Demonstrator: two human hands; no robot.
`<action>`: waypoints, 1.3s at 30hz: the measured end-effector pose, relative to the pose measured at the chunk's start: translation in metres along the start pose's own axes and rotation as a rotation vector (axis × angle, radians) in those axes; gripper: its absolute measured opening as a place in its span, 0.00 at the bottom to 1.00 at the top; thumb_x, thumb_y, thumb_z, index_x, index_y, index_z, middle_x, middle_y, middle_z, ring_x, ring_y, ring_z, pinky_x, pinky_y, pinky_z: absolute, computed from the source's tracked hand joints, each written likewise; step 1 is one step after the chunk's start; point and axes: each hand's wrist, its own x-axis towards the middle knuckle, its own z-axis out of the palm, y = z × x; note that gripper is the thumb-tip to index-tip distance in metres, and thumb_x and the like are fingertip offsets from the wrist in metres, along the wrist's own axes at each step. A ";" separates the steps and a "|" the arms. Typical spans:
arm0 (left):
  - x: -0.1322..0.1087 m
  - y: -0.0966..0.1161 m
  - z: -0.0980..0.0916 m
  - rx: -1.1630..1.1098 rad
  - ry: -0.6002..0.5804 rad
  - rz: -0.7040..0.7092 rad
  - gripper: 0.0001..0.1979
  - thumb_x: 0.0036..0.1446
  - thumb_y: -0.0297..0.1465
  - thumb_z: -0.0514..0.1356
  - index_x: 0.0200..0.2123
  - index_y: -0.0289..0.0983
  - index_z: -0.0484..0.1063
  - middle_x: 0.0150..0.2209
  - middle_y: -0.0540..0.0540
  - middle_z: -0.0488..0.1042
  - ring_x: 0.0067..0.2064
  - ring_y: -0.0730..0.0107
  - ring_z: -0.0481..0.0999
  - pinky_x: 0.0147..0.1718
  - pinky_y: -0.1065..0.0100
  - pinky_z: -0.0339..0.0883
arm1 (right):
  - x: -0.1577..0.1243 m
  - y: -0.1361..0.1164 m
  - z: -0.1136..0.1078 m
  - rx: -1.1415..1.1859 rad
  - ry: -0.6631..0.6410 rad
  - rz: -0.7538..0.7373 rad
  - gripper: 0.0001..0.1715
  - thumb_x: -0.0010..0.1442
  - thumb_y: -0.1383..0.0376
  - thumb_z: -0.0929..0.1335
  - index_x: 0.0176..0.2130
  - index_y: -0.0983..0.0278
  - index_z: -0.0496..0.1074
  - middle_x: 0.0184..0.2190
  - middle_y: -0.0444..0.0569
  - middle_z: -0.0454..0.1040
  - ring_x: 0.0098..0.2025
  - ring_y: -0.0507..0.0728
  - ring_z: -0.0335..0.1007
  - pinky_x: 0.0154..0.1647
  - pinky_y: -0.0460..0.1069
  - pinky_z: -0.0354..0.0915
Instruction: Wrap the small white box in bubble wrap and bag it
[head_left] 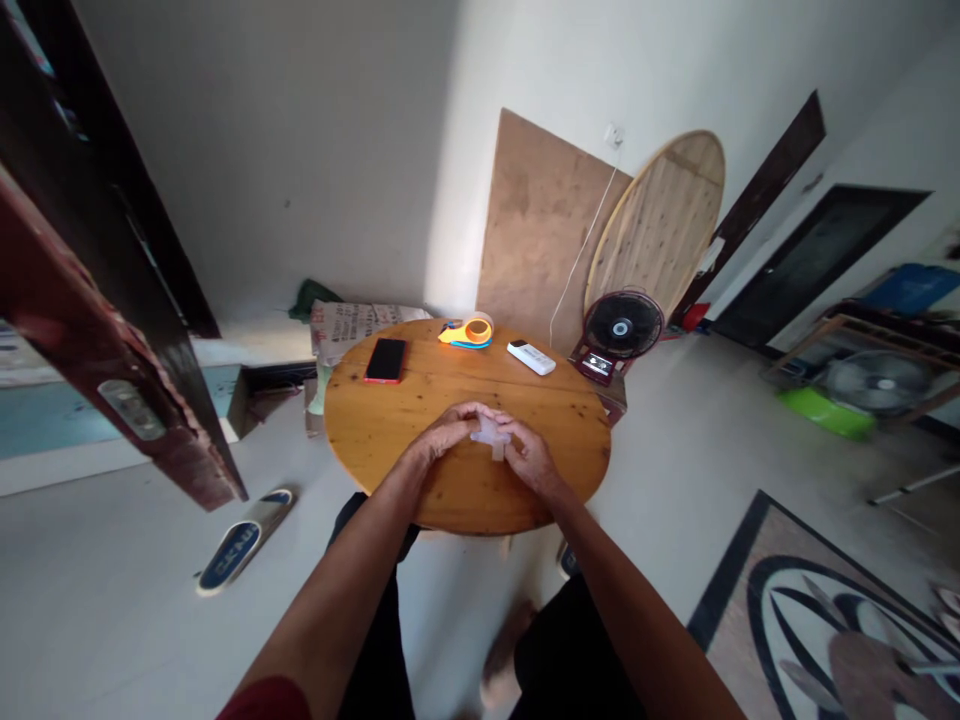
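My left hand (pixel 448 432) and my right hand (pixel 527 452) meet over the near part of a round wooden table (pixel 390 440). Between their fingertips they hold a small pale, translucent piece (pixel 491 436), seemingly tape or thin plastic; I cannot make out exactly what it is. The fingers of both hands are curled and pinched on it. Farther back on the table lie a red-edged phone (pixel 385 360), an orange and blue tape dispenser (pixel 467 332) and a white remote control (pixel 531 357).
A dark fan (pixel 622 327) stands on the floor behind the table, before a leaning round wooden tabletop (pixel 660 220) and a board (pixel 540 220). A dark wooden door (pixel 90 300) is at the left, slippers (pixel 240 540) on the floor, a patterned rug (pixel 825 620) at the right.
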 end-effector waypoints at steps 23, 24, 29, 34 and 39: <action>-0.011 0.001 0.000 0.253 -0.072 0.106 0.16 0.42 0.28 0.65 0.36 0.37 0.66 0.58 0.42 0.64 0.50 0.63 0.69 0.50 0.65 0.61 | -0.006 0.005 0.007 -0.389 -0.005 -0.137 0.19 0.59 0.73 0.61 0.48 0.63 0.71 0.52 0.53 0.71 0.56 0.60 0.64 0.58 0.55 0.61; -0.011 0.000 0.001 0.251 -0.081 0.102 0.16 0.42 0.27 0.64 0.37 0.37 0.66 0.59 0.42 0.63 0.49 0.65 0.69 0.48 0.66 0.62 | -0.006 0.006 0.007 -0.375 0.003 -0.137 0.19 0.58 0.73 0.61 0.48 0.63 0.71 0.52 0.53 0.71 0.56 0.59 0.64 0.58 0.55 0.61; -0.008 -0.008 0.006 0.209 -0.053 0.148 0.15 0.42 0.23 0.60 0.36 0.37 0.63 0.49 0.45 0.69 0.39 0.73 0.69 0.37 0.73 0.63 | -0.005 0.007 0.007 -0.325 0.033 -0.160 0.19 0.58 0.74 0.61 0.46 0.63 0.71 0.51 0.54 0.72 0.55 0.59 0.65 0.58 0.55 0.62; -0.002 -0.019 0.009 0.217 0.015 0.236 0.11 0.44 0.24 0.59 0.34 0.37 0.64 0.32 0.51 0.68 0.32 0.75 0.66 0.32 0.74 0.61 | -0.004 0.003 0.012 -0.255 0.065 -0.148 0.19 0.57 0.74 0.60 0.45 0.62 0.71 0.49 0.54 0.72 0.55 0.58 0.65 0.59 0.55 0.60; -0.007 -0.013 0.012 0.221 0.044 0.247 0.11 0.45 0.29 0.62 0.34 0.37 0.65 0.32 0.51 0.69 0.34 0.73 0.67 0.34 0.73 0.62 | -0.003 -0.003 0.009 -0.138 0.087 -0.069 0.18 0.57 0.72 0.60 0.42 0.62 0.73 0.48 0.53 0.74 0.52 0.58 0.68 0.57 0.54 0.61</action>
